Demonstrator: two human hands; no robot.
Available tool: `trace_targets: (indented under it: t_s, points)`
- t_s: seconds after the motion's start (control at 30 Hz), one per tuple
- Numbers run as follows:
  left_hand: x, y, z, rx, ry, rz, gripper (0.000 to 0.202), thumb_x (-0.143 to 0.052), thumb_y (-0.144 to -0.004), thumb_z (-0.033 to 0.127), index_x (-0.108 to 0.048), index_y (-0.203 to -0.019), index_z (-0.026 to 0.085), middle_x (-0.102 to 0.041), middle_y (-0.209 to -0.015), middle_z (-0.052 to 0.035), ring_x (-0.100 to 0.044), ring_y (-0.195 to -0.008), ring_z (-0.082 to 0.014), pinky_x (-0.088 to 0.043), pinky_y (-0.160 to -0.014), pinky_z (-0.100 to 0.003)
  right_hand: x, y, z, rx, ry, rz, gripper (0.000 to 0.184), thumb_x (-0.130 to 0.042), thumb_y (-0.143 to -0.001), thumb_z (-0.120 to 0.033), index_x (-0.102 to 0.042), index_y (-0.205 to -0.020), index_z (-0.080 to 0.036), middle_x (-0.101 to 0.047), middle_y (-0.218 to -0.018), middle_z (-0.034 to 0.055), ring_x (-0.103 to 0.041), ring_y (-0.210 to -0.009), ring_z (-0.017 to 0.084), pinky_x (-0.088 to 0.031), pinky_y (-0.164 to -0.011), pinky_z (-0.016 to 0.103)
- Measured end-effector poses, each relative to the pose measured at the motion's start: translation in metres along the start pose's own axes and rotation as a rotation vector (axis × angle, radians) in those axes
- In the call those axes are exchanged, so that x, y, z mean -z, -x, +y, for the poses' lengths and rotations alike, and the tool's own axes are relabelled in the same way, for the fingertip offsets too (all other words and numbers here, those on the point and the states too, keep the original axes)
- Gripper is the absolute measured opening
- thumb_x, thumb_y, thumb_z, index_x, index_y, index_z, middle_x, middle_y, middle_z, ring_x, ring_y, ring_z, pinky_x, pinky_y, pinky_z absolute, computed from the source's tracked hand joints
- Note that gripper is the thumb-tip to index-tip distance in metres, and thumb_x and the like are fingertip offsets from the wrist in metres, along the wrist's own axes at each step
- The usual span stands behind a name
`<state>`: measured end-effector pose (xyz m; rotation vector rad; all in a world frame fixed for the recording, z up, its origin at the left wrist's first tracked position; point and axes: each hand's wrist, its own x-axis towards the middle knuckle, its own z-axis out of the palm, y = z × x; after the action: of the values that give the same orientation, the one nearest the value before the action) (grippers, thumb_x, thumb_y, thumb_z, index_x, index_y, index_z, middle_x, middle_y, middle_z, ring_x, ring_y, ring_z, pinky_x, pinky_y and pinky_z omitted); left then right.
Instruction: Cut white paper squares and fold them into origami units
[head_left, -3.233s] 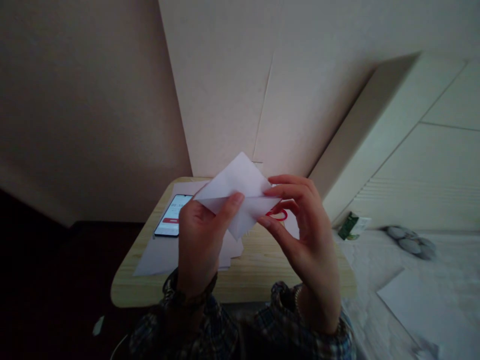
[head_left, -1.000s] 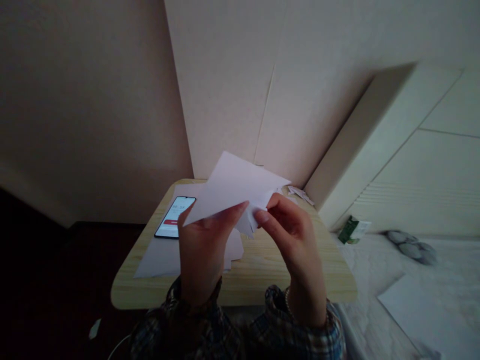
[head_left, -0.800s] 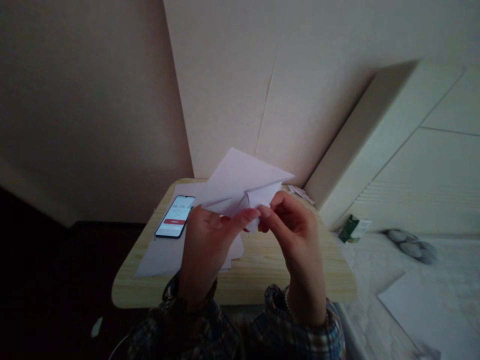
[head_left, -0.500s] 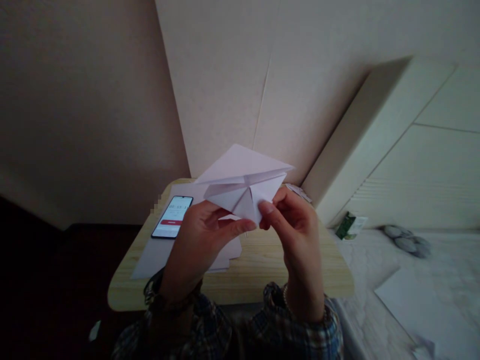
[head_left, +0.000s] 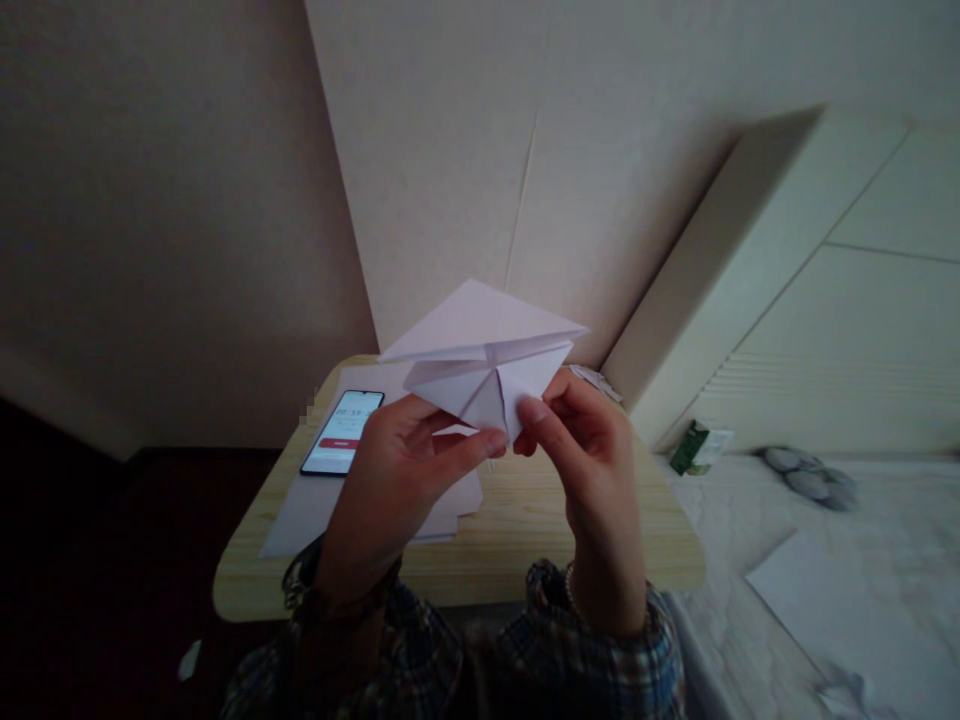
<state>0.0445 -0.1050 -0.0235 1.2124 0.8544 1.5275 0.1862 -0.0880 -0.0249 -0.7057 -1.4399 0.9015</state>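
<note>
A folded sheet of white paper is held up above the table, with a wide triangular flap at the top and smaller creased flaps meeting in a point below. My left hand pinches it from the lower left, the thumb lying along the bottom point and the other fingers behind the paper. On the lower right, my right hand grips the paper between thumb and bent fingers. Both hands are close together near the bottom tip. The fingertips behind the paper are partly hidden.
A phone with a lit timer screen lies on white sheets on the wooden table. More folded paper sits at the far right corner. On the bed are a green-and-white box, a grey object and paper.
The folded paper's top flap stands slightly higher and wider. My left thumb has shifted a little at the bottom point; both hands keep their hold.
</note>
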Motion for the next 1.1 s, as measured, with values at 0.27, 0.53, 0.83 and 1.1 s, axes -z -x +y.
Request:
trace_targets:
  t_s: [0.27, 0.53, 0.83, 1.1]
  points:
    - [0.0, 0.001, 0.0, -0.006, -0.006, -0.003, 0.012, -0.079, -0.073, 0.012, -0.078, -0.075, 0.024, -0.079, -0.074, -0.0001, -0.073, -0.067, -0.0159, -0.061, -0.066, -0.026, 0.0, 0.001, 0.0, 0.003, -0.011, -0.004, 0.027, -0.07, -0.089, -0.028, -0.058, -0.065, -0.022, -0.059, -0.057, -0.0062, -0.059, -0.054, 0.009, -0.047, -0.054, 0.022]
    - [-0.004, 0.002, 0.0, -0.023, 0.069, -0.009, 0.015, -0.08, -0.073, 0.01, -0.078, -0.075, 0.025, -0.079, -0.072, 0.0019, -0.075, -0.069, -0.015, -0.062, -0.068, -0.024, 0.0, 0.003, 0.0, 0.041, 0.019, 0.011, 0.026, -0.07, -0.088, -0.028, -0.058, -0.066, -0.022, -0.061, -0.058, -0.0055, -0.059, -0.054, 0.011, -0.047, -0.053, 0.023]
    - [-0.003, 0.002, -0.006, -0.044, 0.01, 0.035, 0.021, -0.081, -0.071, 0.01, -0.079, -0.086, 0.024, -0.083, -0.087, -0.0004, -0.078, -0.081, -0.0173, -0.063, -0.076, -0.026, -0.002, 0.005, 0.006, 0.003, 0.062, 0.044, 0.014, -0.072, -0.086, -0.028, -0.063, -0.076, -0.023, -0.063, -0.069, -0.0038, -0.058, -0.065, 0.013, -0.047, -0.062, 0.027]
    - [-0.01, 0.005, -0.007, -0.066, 0.034, 0.099, 0.015, -0.082, -0.075, 0.015, -0.08, -0.088, 0.022, -0.083, -0.089, -0.0012, -0.076, -0.081, -0.017, -0.061, -0.076, -0.025, -0.006, 0.004, 0.005, -0.006, -0.037, 0.147, 0.011, -0.076, -0.076, -0.019, -0.067, -0.075, -0.024, -0.062, -0.065, -0.005, -0.056, -0.057, 0.012, -0.049, -0.055, 0.024]
